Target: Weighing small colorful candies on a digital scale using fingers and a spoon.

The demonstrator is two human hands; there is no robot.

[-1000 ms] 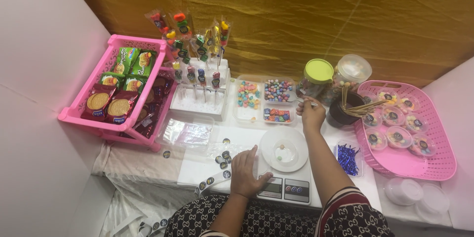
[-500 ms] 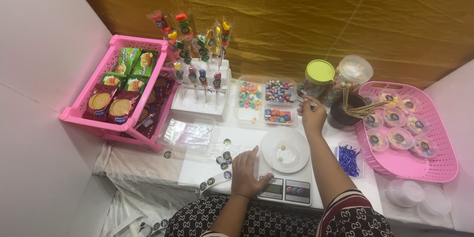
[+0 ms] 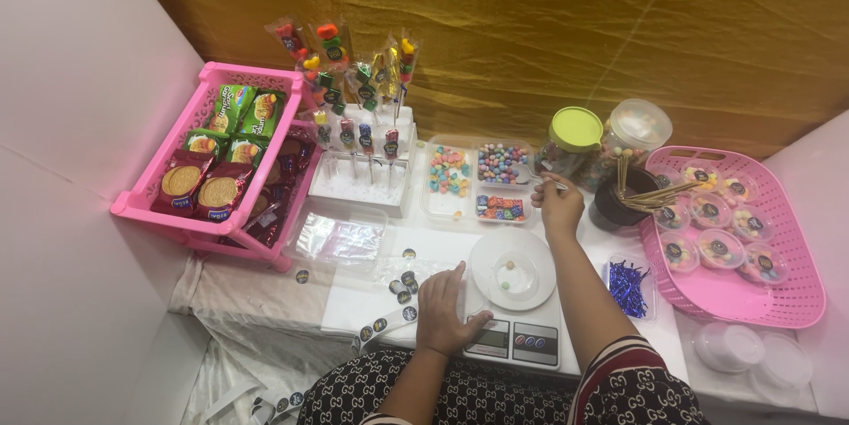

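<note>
My left hand [image 3: 445, 311] lies flat on the white table beside a kitchen scale [image 3: 520, 335], fingers spread, holding nothing. A white plate [image 3: 512, 268] on the scale carries a few small candies. My right hand [image 3: 557, 199] reaches past the plate and pinches a small spoon [image 3: 531, 177] next to a clear divided tray [image 3: 478, 180] of coloured candies.
A pink rack [image 3: 215, 158] of snack packets stands at the left. Candy skewers [image 3: 358, 80] rise from a white foam block. Two jars [image 3: 601, 137], a dark cup of sticks [image 3: 628, 198] and a pink basket [image 3: 743, 239] of small tubs sit at the right. A sticker strip [image 3: 389, 319] lies near me.
My right hand has shifted slightly toward the candy tray. My left hand has stayed on the table.
</note>
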